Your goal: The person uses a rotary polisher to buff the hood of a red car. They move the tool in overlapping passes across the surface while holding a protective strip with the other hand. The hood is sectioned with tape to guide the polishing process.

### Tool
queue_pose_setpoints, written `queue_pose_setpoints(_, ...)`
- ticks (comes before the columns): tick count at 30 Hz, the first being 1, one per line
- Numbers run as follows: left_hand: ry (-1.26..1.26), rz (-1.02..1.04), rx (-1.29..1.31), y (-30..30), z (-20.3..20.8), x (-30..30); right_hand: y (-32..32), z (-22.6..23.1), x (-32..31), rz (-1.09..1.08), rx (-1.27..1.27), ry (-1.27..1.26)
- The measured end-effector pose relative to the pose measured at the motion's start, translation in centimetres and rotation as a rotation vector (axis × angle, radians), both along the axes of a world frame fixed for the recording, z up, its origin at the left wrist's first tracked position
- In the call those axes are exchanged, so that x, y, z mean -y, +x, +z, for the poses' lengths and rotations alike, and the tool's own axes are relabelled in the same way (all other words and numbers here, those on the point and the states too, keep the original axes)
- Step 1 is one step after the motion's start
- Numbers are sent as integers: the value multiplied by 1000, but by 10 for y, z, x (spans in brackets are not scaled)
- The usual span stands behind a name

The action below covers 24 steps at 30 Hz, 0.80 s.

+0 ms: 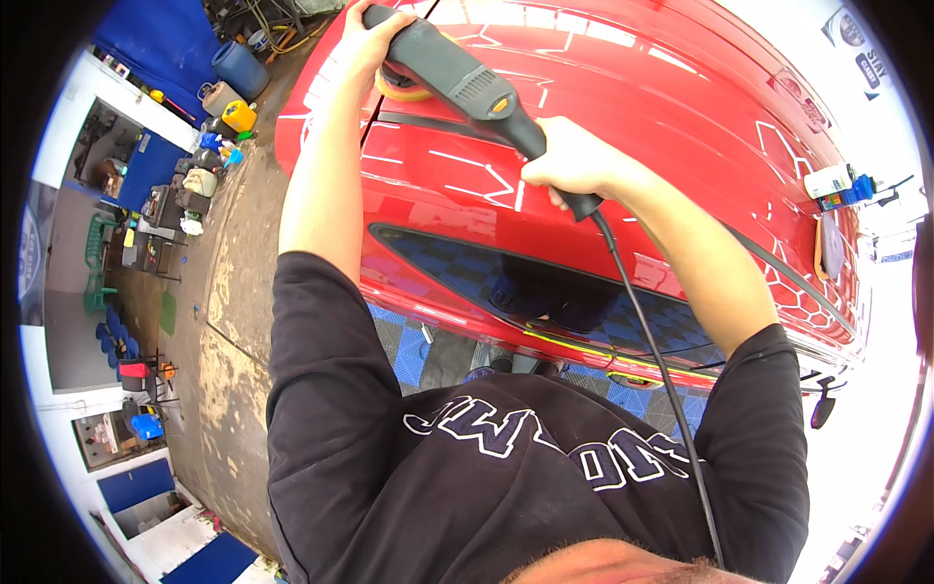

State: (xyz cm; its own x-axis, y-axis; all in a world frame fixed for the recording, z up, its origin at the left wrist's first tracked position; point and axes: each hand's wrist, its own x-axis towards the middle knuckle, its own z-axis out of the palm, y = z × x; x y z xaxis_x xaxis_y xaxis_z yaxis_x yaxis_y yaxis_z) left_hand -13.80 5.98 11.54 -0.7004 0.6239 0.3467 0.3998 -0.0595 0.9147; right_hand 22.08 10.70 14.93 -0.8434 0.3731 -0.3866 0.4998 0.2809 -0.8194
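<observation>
A dark grey car polisher [462, 83] lies across the glossy red car [603, 117] in front of me. My left hand [375, 37] is closed over its head end, at the far left of the car. Around the rear grip, my right hand [574, 161] has its fingers wrapped. Beneath the head a yellow polishing pad [404, 92] shows at its edge, against or just over the red paint; I cannot tell which. From the grip a black cord [647, 341] runs down past my right arm.
Bottles [842, 185] and a round pad [830, 245] rest on the car at the right. The dark side window [486, 273] faces me, with yellow tape [564, 338] below it. Jugs [238, 117], a blue barrel [240, 70] and green chairs [97, 258] stand along the left wall.
</observation>
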Motion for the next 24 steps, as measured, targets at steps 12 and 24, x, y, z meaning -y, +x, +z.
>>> queue_pose_setpoints(12, 190, -72, 107, -9, -13, 20, -1, -14, 3, 28, 7, 52)
queue_pose_setpoints(24, 75, -141, -23, 57, -5, -5, 69, -3, 18, -59, -4, 11)
